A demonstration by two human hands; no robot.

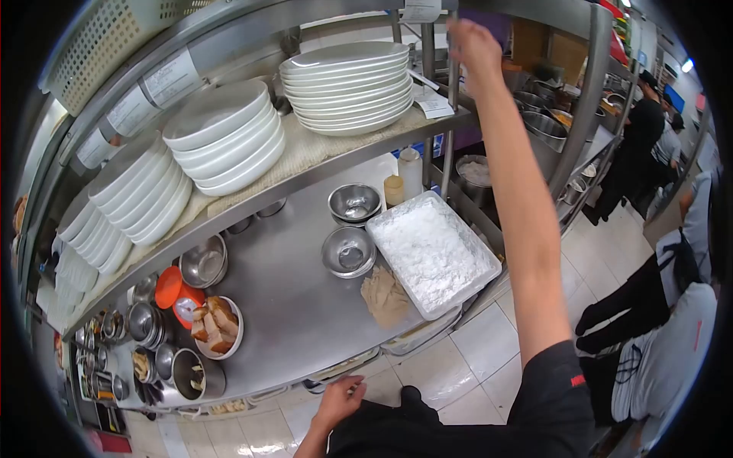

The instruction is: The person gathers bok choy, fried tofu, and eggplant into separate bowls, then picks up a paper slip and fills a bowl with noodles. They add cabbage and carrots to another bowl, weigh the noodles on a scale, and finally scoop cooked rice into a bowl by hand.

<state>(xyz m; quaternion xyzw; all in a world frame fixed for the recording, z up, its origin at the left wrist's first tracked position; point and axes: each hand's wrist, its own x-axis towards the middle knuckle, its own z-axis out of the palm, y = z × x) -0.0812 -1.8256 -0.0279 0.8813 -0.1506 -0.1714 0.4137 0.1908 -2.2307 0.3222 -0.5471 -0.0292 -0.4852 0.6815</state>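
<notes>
My right hand (477,52) is raised at the top of the steel shelf, beside its upright post and a hanging paper slip (421,10). Its fingers are bent and partly blurred; I cannot tell what they hold. Down at my waist, by the counter's front edge, my left hand (340,400) hangs with its fingers loosely curled and nothing seen in them. Below my right forearm stands a white tub of white powder (437,252). Next to it lie a crumpled tan plastic glove (384,296) and a metal bowl (348,252).
Stacked white plates (347,88) and white bowls (225,137) line the shelf above the steel counter (282,305). A bowl of browned chunks (217,328) sits beside an orange scale (177,294). Two bottles (410,169) stand behind the tub. Several people (649,122) are in the aisle at right.
</notes>
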